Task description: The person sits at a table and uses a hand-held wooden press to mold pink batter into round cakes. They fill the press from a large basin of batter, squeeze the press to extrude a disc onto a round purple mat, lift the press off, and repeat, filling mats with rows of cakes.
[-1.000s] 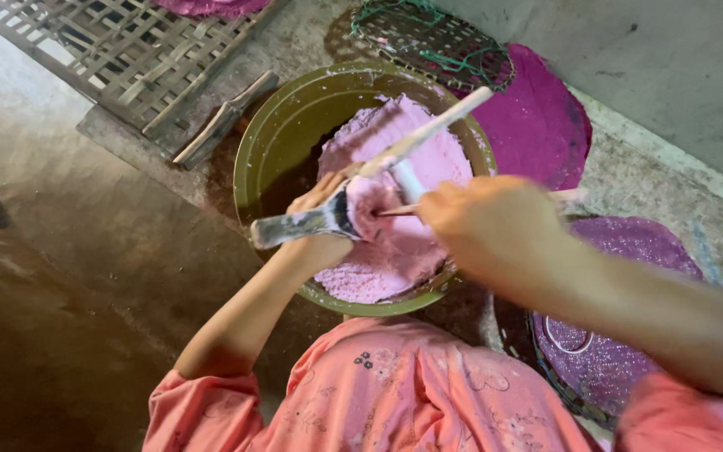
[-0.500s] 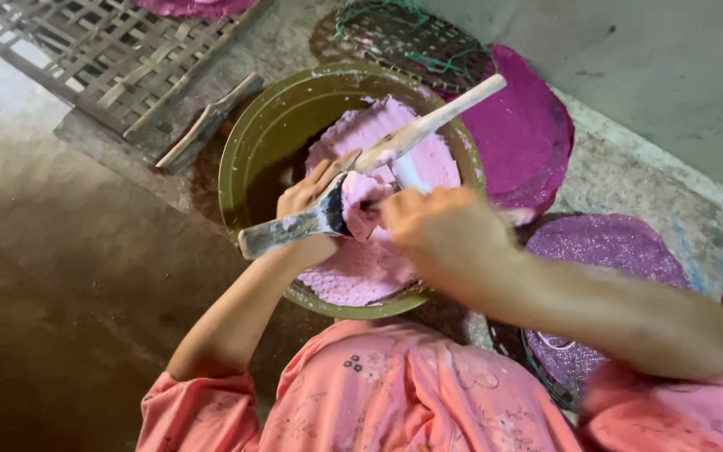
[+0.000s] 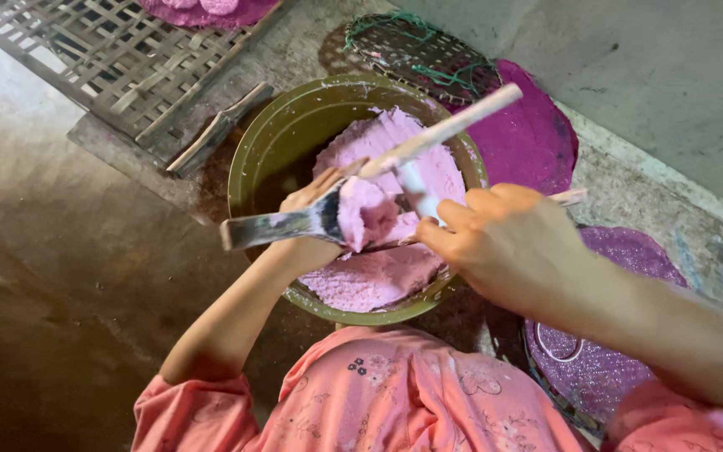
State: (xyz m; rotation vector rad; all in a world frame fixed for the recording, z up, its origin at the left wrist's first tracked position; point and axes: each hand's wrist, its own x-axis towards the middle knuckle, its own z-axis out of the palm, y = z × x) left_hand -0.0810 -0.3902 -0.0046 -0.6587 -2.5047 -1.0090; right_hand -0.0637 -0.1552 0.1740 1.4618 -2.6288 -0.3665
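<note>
An olive-green bowl (image 3: pixel 263 139) holds a thick pink paste (image 3: pixel 378 276). My left hand (image 3: pixel 311 219) reaches over the bowl and grips a flat metal spatula (image 3: pixel 271 228) loaded with a lump of pink paste (image 3: pixel 363 213). My right hand (image 3: pixel 508 244) is just right of it, closed on a white stick-like tool (image 3: pixel 441 132) that slants up to the right and touches the lump on the spatula.
A woven bamboo rack (image 3: pixel 94 59) lies at the upper left, with a bamboo strip (image 3: pixel 215 130) beside the bowl. Round purple mats (image 3: pixel 529 134) and a wire mesh disc (image 3: pixel 416 50) lie behind; another purple disc (image 3: pixel 596 368) sits at the right. My pink clothing (image 3: pixel 378 402) fills the bottom.
Both hands have stayed over the bowl; the right hand and its stick have shifted slightly left against the paste lump on the spatula. The view moved a little.
</note>
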